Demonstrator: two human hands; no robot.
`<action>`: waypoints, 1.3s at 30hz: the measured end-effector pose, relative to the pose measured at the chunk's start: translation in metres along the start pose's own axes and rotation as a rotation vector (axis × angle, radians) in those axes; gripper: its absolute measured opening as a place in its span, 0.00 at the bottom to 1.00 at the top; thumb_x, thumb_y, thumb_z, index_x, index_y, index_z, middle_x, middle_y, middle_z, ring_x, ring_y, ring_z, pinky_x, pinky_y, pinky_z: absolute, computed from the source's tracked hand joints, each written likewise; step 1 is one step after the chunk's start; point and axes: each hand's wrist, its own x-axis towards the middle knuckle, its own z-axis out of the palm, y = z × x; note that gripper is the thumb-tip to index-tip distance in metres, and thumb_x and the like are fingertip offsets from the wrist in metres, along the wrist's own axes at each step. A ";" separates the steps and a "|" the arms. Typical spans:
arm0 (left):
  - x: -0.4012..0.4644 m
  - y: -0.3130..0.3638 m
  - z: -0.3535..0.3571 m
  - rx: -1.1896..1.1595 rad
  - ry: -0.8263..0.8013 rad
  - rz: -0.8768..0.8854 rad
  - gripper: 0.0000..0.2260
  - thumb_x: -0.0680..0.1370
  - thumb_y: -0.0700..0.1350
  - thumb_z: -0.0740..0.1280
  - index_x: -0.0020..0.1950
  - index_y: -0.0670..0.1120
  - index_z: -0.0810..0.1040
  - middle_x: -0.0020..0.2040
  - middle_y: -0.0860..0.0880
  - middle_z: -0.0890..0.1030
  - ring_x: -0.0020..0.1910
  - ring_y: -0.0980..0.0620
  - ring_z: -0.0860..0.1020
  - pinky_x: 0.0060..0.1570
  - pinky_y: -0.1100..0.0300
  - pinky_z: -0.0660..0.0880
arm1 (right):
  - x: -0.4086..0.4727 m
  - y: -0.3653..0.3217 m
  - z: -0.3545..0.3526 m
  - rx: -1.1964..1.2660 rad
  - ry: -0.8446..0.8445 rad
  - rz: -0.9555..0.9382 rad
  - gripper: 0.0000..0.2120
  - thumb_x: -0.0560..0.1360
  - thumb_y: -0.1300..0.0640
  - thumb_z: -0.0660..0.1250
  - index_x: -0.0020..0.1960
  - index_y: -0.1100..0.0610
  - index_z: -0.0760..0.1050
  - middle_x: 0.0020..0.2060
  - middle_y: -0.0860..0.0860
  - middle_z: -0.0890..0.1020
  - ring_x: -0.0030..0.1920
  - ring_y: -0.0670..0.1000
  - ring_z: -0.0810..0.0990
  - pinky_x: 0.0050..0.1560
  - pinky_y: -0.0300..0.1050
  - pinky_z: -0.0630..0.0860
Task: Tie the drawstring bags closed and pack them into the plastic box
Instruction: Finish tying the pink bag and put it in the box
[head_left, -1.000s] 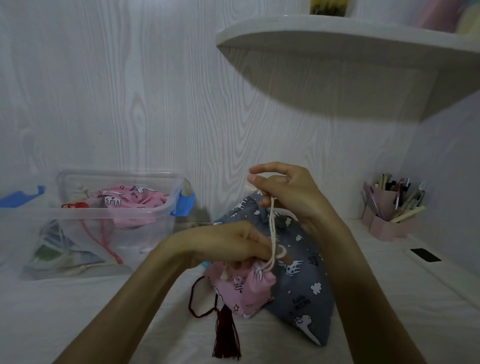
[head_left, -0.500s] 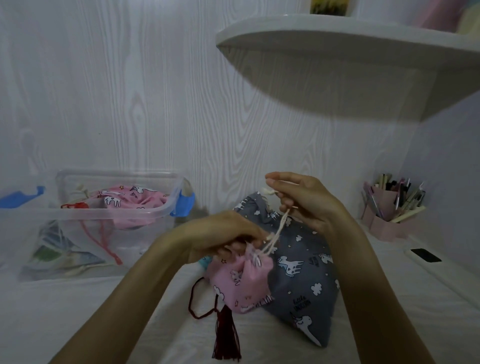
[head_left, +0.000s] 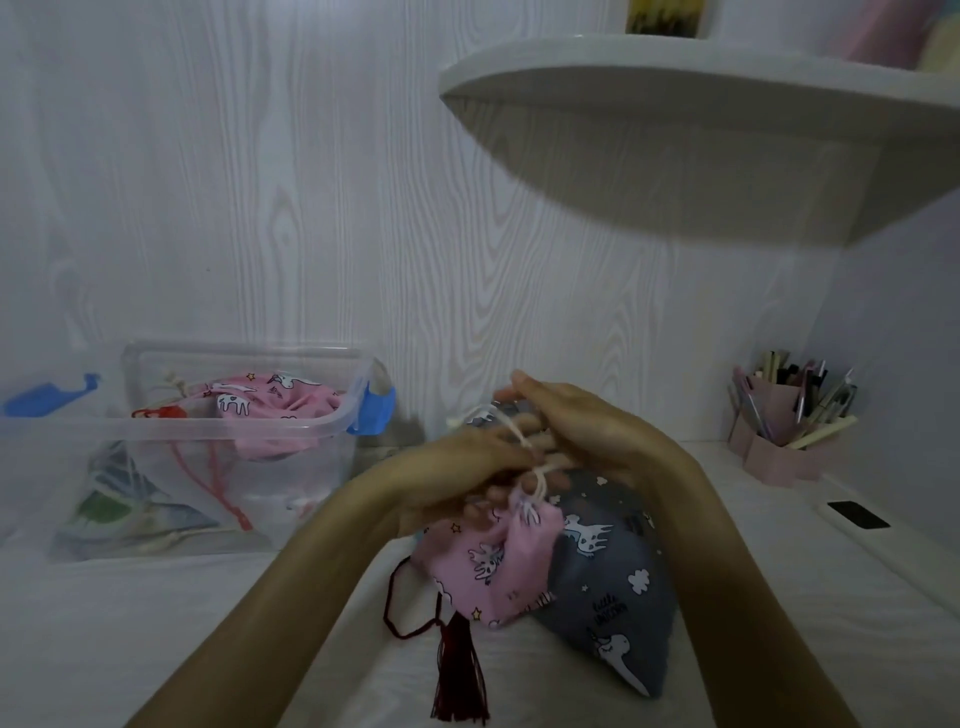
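Note:
A small pink unicorn-print drawstring bag (head_left: 493, 564) sits on the white desk, leaning on a larger grey unicorn-print bag (head_left: 608, 571). My left hand (head_left: 467, 467) grips the pink bag's gathered neck. My right hand (head_left: 576, 421) is just above it, fingers curled around the cream drawstring (head_left: 535, 467), which runs from the neck up between both hands. The clear plastic box (head_left: 218, 426) stands at the left and holds another pink unicorn bag (head_left: 280, 400), a red cord and a green-patterned bag (head_left: 119, 499).
A dark red cord with a tassel (head_left: 460, 670) lies on the desk in front of the bags. A pink pen holder (head_left: 779, 441) stands at the right by the wall. A white shelf (head_left: 701, 88) overhangs the desk. A blue lid clip (head_left: 376, 410) hangs on the box.
My right hand has come down and left from well above the bag until it almost meets my left hand. The cord between them has shortened at the pink bag's neck.

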 end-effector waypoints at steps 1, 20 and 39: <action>0.001 0.000 -0.006 -0.080 0.054 -0.009 0.09 0.80 0.47 0.61 0.47 0.43 0.77 0.24 0.56 0.71 0.22 0.60 0.64 0.20 0.70 0.60 | -0.002 0.000 -0.005 -0.025 -0.014 0.029 0.20 0.80 0.42 0.54 0.63 0.54 0.72 0.42 0.49 0.84 0.40 0.47 0.83 0.39 0.40 0.78; -0.001 -0.001 -0.026 -0.332 0.281 0.064 0.09 0.77 0.48 0.66 0.48 0.45 0.84 0.30 0.53 0.79 0.24 0.62 0.72 0.20 0.72 0.63 | -0.031 -0.020 -0.026 -0.096 0.038 -0.120 0.09 0.81 0.56 0.57 0.46 0.59 0.72 0.40 0.55 0.84 0.28 0.46 0.79 0.31 0.37 0.74; -0.006 0.005 -0.025 -0.413 0.297 0.110 0.08 0.75 0.41 0.69 0.52 0.42 0.83 0.34 0.52 0.83 0.28 0.62 0.78 0.21 0.73 0.68 | -0.041 -0.026 -0.021 -0.436 -0.092 -0.222 0.16 0.72 0.43 0.62 0.36 0.53 0.79 0.32 0.48 0.78 0.34 0.42 0.74 0.40 0.32 0.68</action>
